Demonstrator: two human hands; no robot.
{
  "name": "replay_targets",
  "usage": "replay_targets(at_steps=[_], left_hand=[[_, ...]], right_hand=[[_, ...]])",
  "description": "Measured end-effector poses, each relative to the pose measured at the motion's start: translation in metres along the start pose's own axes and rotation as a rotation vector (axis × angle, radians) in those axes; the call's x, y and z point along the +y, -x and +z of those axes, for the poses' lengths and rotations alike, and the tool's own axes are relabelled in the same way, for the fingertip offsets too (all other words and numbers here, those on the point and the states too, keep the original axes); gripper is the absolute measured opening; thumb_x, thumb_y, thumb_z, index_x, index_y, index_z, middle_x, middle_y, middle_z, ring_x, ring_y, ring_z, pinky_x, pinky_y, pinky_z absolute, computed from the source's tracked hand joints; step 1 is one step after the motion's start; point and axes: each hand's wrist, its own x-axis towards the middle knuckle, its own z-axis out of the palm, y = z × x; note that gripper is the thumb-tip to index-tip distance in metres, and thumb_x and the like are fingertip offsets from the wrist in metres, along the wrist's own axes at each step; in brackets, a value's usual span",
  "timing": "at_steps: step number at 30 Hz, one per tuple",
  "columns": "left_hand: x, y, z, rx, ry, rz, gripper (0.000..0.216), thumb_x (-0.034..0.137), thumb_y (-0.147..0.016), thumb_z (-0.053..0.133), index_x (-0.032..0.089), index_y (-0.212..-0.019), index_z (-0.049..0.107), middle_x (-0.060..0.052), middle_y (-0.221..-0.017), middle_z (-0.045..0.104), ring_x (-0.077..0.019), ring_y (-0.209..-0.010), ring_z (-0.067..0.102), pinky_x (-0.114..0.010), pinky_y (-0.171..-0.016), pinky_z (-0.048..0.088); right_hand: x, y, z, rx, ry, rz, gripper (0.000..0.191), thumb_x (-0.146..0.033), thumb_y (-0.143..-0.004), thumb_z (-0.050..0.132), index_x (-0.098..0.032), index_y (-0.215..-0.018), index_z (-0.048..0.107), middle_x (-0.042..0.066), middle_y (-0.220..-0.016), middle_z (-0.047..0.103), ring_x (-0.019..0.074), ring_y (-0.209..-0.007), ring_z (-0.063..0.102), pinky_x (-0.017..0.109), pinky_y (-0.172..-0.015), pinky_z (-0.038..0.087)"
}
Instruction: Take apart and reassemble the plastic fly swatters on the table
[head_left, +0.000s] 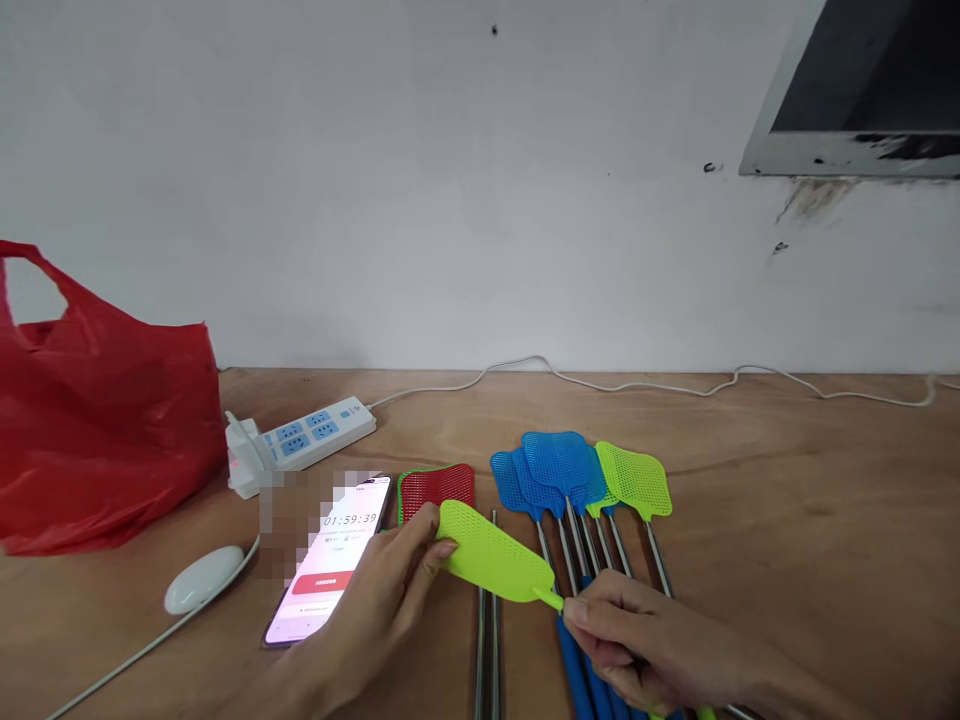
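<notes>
A lime-green fly-swatter head (491, 556) is held over the table between both hands. My left hand (382, 610) pinches its upper left corner with thumb and fingers. My right hand (637, 640) is closed round the narrow neck at its lower right end. Just right of it lie several swatters with metal rods: blue heads (551, 465) and a lime-green head (636, 480). A red swatter head with a green rim (435, 488) lies behind my left hand. Bare metal rods (486, 640) lie between my hands.
A phone (330, 570) showing a timer lies left of my left hand. A white mouse (201, 578), a white power strip (300, 440) with its cable and a red plastic bag (97, 420) are at the left. The wooden table (810, 520) meets a white wall.
</notes>
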Motion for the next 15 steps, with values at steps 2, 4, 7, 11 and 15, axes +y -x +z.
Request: replay_targets(at_steps=[2,4,7,11,15], left_hand=[[0.004,-0.001,-0.001,-0.028,0.097,-0.057,0.026,0.032,-0.101,0.04,0.022,-0.079,0.049,0.002,-0.069,0.055,-0.0138,-0.06,0.051,-0.024,-0.054,0.039],[0.007,-0.002,-0.002,-0.069,0.252,-0.168,0.029,0.042,-0.1,0.043,0.021,-0.081,0.05,0.001,-0.07,0.056,-0.0137,-0.061,0.054,-0.022,-0.053,0.043],[0.009,-0.005,-0.003,-0.198,0.527,-0.407,0.038,0.058,-0.095,0.047,0.02,-0.092,0.052,0.003,-0.068,0.057,-0.0101,-0.048,0.053,-0.018,-0.039,0.042],[0.007,-0.009,-0.002,-0.26,0.664,-0.6,0.052,0.066,-0.084,0.058,0.019,-0.106,0.057,0.004,-0.066,0.06,-0.0063,-0.035,0.047,-0.014,-0.029,0.037],[0.006,-0.01,0.002,-0.199,0.663,-0.69,0.054,0.066,-0.081,0.059,0.017,-0.105,0.063,0.005,-0.062,0.059,-0.0048,-0.031,0.041,-0.012,-0.024,0.031]], right_hand=[[-0.001,0.001,0.0,0.03,0.057,-0.018,0.048,-0.059,-0.091,0.051,-0.021,-0.063,0.046,-0.009,-0.045,0.035,0.0054,-0.038,0.026,0.021,-0.039,0.014],[-0.005,0.002,0.001,0.025,0.155,-0.051,0.052,-0.063,-0.091,0.049,-0.021,-0.061,0.044,-0.009,-0.046,0.033,0.0058,-0.041,0.025,0.021,-0.04,0.017],[-0.013,0.003,0.003,0.026,0.308,-0.088,0.055,-0.066,-0.092,0.044,-0.022,-0.059,0.039,-0.009,-0.047,0.031,0.0062,-0.043,0.026,0.021,-0.042,0.02],[-0.019,0.004,0.003,0.041,0.326,-0.05,0.054,-0.067,-0.091,0.043,-0.022,-0.061,0.038,-0.01,-0.046,0.031,0.0067,-0.042,0.026,0.021,-0.042,0.021],[-0.024,0.004,0.004,0.036,0.36,-0.023,0.053,-0.066,-0.093,0.038,-0.023,-0.06,0.037,-0.009,-0.043,0.031,0.0075,-0.04,0.026,0.023,-0.041,0.022]])
